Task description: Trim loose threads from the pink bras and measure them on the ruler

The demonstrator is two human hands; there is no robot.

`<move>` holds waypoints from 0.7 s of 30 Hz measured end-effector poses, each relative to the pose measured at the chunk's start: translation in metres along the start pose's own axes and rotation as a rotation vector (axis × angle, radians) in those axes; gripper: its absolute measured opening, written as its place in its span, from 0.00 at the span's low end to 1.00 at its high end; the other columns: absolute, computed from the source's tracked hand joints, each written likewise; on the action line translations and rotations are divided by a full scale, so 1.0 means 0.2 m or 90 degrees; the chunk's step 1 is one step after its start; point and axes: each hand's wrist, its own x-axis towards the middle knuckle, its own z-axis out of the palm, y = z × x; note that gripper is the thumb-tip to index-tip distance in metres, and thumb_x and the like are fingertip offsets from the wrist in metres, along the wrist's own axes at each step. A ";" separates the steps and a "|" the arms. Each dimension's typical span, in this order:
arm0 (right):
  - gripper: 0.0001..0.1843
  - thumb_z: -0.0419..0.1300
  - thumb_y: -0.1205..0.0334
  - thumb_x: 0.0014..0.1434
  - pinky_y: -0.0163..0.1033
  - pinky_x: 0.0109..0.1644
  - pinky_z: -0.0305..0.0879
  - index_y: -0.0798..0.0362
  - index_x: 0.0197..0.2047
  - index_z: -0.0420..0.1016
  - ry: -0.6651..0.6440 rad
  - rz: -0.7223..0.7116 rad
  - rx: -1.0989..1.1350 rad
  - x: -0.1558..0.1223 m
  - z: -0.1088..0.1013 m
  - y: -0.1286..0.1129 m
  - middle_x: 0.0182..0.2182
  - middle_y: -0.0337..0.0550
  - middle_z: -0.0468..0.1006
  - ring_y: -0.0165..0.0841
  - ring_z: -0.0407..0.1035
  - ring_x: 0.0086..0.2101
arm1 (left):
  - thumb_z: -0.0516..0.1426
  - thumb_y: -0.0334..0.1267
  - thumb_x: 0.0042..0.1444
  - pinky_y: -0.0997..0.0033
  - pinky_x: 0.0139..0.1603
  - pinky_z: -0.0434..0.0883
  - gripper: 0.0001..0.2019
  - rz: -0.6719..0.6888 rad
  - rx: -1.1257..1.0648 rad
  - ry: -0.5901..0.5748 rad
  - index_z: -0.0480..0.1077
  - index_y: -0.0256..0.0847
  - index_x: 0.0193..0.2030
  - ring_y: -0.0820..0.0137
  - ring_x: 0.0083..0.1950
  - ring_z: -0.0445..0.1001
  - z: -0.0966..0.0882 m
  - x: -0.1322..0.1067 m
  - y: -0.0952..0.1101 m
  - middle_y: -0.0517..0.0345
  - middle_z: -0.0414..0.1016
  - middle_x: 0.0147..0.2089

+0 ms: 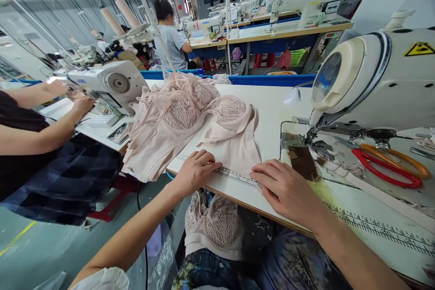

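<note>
A beige lace-cupped bra [234,129] lies on the white sewing table, its plain band spread toward the front edge over a printed ruler scale [238,177]. At the band's left lower edge, my left hand [197,171] is closed with bent fingers, the fingertips on the fabric. My right hand [285,188] has its fingers together at the band's right lower corner; its thumb is hidden. Left of this bra is a heaped pile of similar bras [170,118]. Another lace bra [220,224] rests on my lap below the table edge.
A white sewing machine [380,77] stands at the right, with red-handled scissors [387,170] and orange-handled scissors [401,156] beside it. At the left, a co-worker's hands [79,99] are at another sewing machine [112,81]. More machines and people are behind a blue-edged trough [272,80].
</note>
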 end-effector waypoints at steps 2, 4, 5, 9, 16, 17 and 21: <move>0.14 0.52 0.72 0.63 0.49 0.46 0.70 0.56 0.49 0.75 -0.003 -0.001 -0.004 0.00 0.00 0.00 0.45 0.51 0.75 0.43 0.67 0.46 | 0.48 0.30 0.70 0.65 0.40 0.69 0.13 0.010 0.000 0.011 0.75 0.40 0.49 0.66 0.41 0.70 0.00 0.00 0.00 0.51 0.72 0.41; 0.14 0.52 0.72 0.64 0.49 0.47 0.70 0.57 0.49 0.75 -0.005 0.000 -0.003 0.00 0.00 0.00 0.45 0.51 0.75 0.43 0.67 0.46 | 0.48 0.30 0.70 0.66 0.40 0.68 0.13 0.021 0.002 0.025 0.74 0.39 0.49 0.66 0.41 0.70 -0.01 0.01 0.00 0.52 0.73 0.41; 0.14 0.51 0.72 0.64 0.49 0.47 0.69 0.57 0.49 0.75 -0.004 0.000 -0.001 0.00 0.01 0.00 0.45 0.51 0.75 0.43 0.67 0.45 | 0.48 0.30 0.70 0.66 0.39 0.68 0.13 0.027 0.002 0.032 0.74 0.39 0.48 0.67 0.40 0.70 -0.01 0.01 0.00 0.52 0.73 0.40; 0.14 0.51 0.72 0.64 0.50 0.48 0.69 0.57 0.48 0.75 0.000 0.000 0.002 0.00 0.01 0.00 0.46 0.52 0.75 0.43 0.66 0.45 | 0.49 0.31 0.70 0.68 0.40 0.66 0.12 0.046 -0.003 0.039 0.74 0.39 0.46 0.68 0.39 0.69 -0.03 0.02 0.00 0.53 0.72 0.40; 0.14 0.50 0.73 0.64 0.50 0.48 0.68 0.57 0.47 0.75 -0.001 0.004 0.007 0.00 0.01 0.00 0.45 0.51 0.74 0.43 0.66 0.45 | 0.51 0.31 0.69 0.67 0.40 0.66 0.11 0.071 0.002 0.018 0.75 0.38 0.46 0.67 0.41 0.69 -0.04 0.03 -0.04 0.53 0.72 0.41; 0.14 0.50 0.73 0.64 0.50 0.48 0.68 0.57 0.47 0.75 -0.001 0.004 0.010 0.00 0.01 0.00 0.45 0.51 0.74 0.43 0.66 0.45 | 0.51 0.31 0.69 0.67 0.41 0.66 0.10 0.074 0.001 0.015 0.75 0.39 0.46 0.67 0.41 0.69 -0.04 0.03 -0.04 0.53 0.72 0.41; 0.14 0.50 0.74 0.64 0.50 0.49 0.68 0.57 0.48 0.75 -0.010 0.007 0.011 0.00 0.01 0.00 0.46 0.51 0.74 0.43 0.66 0.46 | 0.51 0.31 0.70 0.67 0.43 0.66 0.10 0.084 -0.011 0.011 0.74 0.39 0.46 0.68 0.41 0.69 -0.03 0.03 -0.06 0.53 0.72 0.41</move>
